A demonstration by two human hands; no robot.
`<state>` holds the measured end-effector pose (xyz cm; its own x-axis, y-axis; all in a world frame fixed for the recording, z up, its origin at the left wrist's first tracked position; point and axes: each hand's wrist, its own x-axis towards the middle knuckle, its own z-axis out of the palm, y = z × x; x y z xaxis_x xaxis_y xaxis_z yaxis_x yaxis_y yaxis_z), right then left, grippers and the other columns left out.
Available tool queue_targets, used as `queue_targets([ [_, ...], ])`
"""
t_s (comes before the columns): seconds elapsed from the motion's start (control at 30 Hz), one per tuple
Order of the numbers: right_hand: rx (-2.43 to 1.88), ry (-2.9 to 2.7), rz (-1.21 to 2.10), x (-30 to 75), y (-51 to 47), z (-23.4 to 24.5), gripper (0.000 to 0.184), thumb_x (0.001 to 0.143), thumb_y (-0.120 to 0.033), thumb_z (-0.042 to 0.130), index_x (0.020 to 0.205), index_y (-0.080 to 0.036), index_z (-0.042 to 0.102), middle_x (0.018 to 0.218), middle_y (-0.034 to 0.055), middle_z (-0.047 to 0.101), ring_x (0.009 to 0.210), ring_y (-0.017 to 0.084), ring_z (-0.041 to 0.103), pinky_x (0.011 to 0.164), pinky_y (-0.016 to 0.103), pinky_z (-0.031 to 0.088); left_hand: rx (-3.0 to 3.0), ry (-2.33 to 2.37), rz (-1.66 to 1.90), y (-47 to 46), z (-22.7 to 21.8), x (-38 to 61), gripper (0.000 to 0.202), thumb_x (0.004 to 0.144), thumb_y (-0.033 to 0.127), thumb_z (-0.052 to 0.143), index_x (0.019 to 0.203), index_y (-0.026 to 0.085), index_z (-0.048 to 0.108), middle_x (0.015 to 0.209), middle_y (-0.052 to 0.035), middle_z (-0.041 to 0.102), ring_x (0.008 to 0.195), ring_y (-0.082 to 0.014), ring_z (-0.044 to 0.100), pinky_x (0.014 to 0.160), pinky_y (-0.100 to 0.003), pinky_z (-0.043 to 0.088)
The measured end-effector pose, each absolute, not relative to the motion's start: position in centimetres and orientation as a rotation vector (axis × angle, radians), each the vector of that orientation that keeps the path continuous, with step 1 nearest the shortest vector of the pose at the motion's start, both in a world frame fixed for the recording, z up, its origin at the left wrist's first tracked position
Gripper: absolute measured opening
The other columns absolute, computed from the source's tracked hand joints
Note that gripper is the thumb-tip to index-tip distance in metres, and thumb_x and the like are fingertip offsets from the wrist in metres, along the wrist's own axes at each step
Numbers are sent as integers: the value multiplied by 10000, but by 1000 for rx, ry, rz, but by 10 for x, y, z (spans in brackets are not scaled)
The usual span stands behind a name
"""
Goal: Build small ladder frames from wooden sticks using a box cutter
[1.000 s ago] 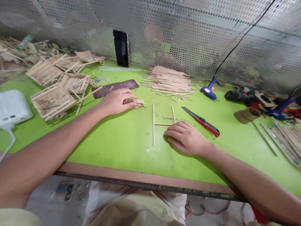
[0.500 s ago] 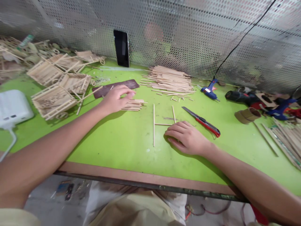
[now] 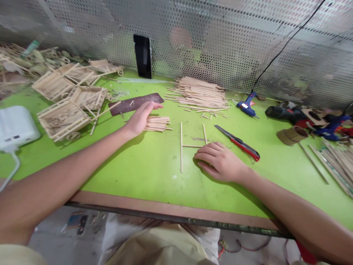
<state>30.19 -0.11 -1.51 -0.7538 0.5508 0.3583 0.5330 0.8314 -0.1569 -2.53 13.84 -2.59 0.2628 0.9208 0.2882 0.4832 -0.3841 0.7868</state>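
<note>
My left hand [image 3: 140, 118] stands on its edge with straight fingers, pressed against the left side of a small bundle of short wooden sticks [image 3: 157, 124] on the green table [image 3: 132, 165]. It grips nothing. My right hand [image 3: 219, 161] lies palm down on the near end of a thin stick frame [image 3: 190, 145]: two long sticks joined by a short crosspiece. Its fingers are curled over the right stick and hide that end.
A big pile of sticks [image 3: 198, 94] lies at the back, a brown strip [image 3: 135, 103] beside it. A red utility knife [image 3: 238, 144], a blue glue gun [image 3: 246, 105], a phone [image 3: 143, 56] against the mesh, finished stick crates [image 3: 68, 99] and a white box [image 3: 13, 127] surround the hands.
My left hand lifted off the small stick bundle, opened, and turned onto its edge against the bundle's left side. The bundle now shows in full. My right hand stayed put.
</note>
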Motion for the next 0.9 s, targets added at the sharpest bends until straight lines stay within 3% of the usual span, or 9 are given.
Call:
queue_targets([
  [0.1, -810, -2628, 68, 302, -1, -14, 224, 1107, -261, 547, 1129, -189, 758, 1091, 94, 813, 992, 244, 737, 886, 400, 557, 2185, 1282, 857, 132, -20, -24, 577, 1084, 629, 384, 1289, 221, 737, 1481, -105, 675, 1473, -347, 549, 1321, -605, 364],
  [0.23, -815, -2634, 65, 301, -1, -13, 225, 1110, -263, 540, 1130, -189, 752, 1091, 97, 810, 996, 249, 739, 889, 400, 552, 2550, 1387, 443, 123, -18, -17, 742, 1033, 673, 515, 1559, 154, 588, 1725, -166, 452, 1603, -427, 392, 1370, -695, 173],
  [0.33, -818, -2635, 64, 301, -1, -13, 230, 1113, -265, 534, 1131, -193, 752, 1091, 94, 810, 997, 247, 737, 896, 399, 557, 2714, 1270, 228, 120, -17, -12, 724, 1039, 655, 564, 1640, 253, 524, 1812, -95, 320, 1646, -409, 332, 1391, -664, 114],
  [0.43, -820, -2633, 64, 301, -2, -14, 232, 1110, -263, 539, 1124, -186, 757, 1089, 95, 810, 994, 246, 736, 889, 404, 561, 2811, 1096, 132, 119, -17, -11, 584, 1086, 631, 514, 1603, 366, 574, 1836, -3, 271, 1654, -370, 329, 1403, -623, 117],
  [0.73, -827, -2637, 78, 302, -1, -12, 233, 1106, -265, 546, 1132, -186, 763, 1093, 104, 811, 997, 249, 737, 881, 412, 564, 2799, 983, 323, 123, -19, -18, 412, 1011, 563, 632, 1266, 284, 796, 1716, -56, 491, 1544, -379, 495, 1380, -629, 223],
  [0.9, -836, -2642, 80, 302, -2, -12, 239, 1114, -274, 536, 1144, -194, 760, 1102, 99, 814, 1001, 248, 736, 894, 410, 567, 2730, 977, 430, 126, -16, -25, 351, 952, 555, 692, 1129, 274, 806, 1645, -62, 560, 1509, -396, 524, 1384, -666, 162],
])
